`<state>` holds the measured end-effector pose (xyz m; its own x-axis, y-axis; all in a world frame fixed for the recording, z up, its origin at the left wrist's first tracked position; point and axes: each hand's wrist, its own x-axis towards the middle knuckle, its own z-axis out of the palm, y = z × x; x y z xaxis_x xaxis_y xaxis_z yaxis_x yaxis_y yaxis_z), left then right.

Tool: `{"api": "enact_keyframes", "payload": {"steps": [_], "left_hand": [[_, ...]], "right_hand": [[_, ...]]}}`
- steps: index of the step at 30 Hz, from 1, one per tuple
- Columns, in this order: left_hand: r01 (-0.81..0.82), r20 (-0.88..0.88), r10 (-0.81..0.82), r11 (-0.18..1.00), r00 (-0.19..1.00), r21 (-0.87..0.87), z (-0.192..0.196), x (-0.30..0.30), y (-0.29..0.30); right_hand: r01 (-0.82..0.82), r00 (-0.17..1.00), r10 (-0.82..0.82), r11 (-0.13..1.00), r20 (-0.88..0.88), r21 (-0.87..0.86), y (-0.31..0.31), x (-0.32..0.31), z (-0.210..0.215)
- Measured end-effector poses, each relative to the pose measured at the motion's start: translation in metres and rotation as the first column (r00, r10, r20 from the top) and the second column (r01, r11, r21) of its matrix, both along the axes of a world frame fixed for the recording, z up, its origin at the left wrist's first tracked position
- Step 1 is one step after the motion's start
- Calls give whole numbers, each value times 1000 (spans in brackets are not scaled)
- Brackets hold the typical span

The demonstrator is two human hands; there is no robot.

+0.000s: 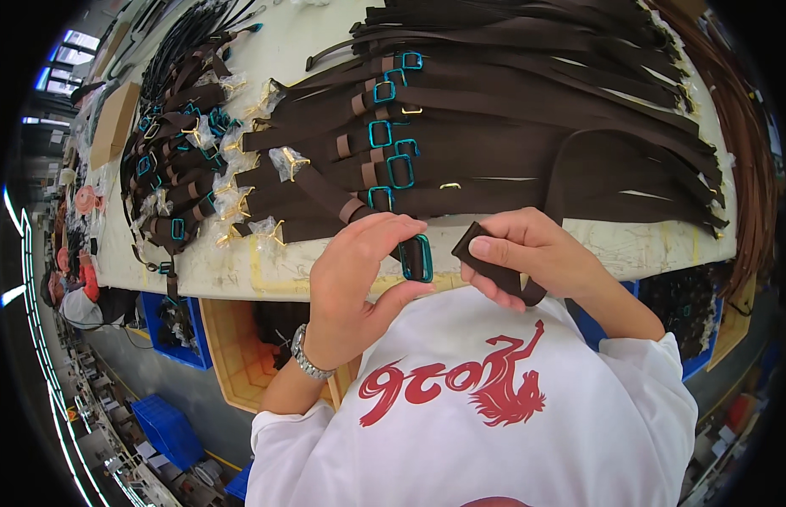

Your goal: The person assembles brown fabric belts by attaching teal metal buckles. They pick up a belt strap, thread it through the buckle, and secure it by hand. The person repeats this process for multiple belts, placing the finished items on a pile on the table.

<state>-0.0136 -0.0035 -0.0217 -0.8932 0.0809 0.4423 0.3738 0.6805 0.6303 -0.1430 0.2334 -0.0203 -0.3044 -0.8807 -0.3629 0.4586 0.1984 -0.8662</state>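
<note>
My left hand [355,270], with a metal watch on the wrist, curls around a rectangular buckle [428,260] with a blue-green coating. Dark brown webbing passes through the buckle, and the thumb lies just below it. In my right hand [541,253] the folded end of a dark brown strap [466,240] is pinched between thumb and fingers. That end points left toward the buckle, with a small gap between them. Below the right fingers the strap bends in a loop, while a longer curve of webbing [570,160] rises behind the hand.
Many dark brown straps [494,152] lie across the pale table [325,17], several with blue-green buckles [379,133]. Gold-coloured hardware in clear plastic [289,162] sits at their left ends. A wooden crate [228,355] and a blue bin [177,338] stand below the table's near edge.
</note>
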Motion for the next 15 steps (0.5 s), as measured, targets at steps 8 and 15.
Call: {"api": "enact_keyframes", "payload": {"steps": [8,15], "left_hand": [[19,168,-49,984,985,175,-4,17,14],[-39,333,-77,944,940,327,-8,28,13]], "right_hand": [[53,988,-62,996,140,68,0,37,-2],[83,960,-106,992,261,97,0,51,-1]]}}
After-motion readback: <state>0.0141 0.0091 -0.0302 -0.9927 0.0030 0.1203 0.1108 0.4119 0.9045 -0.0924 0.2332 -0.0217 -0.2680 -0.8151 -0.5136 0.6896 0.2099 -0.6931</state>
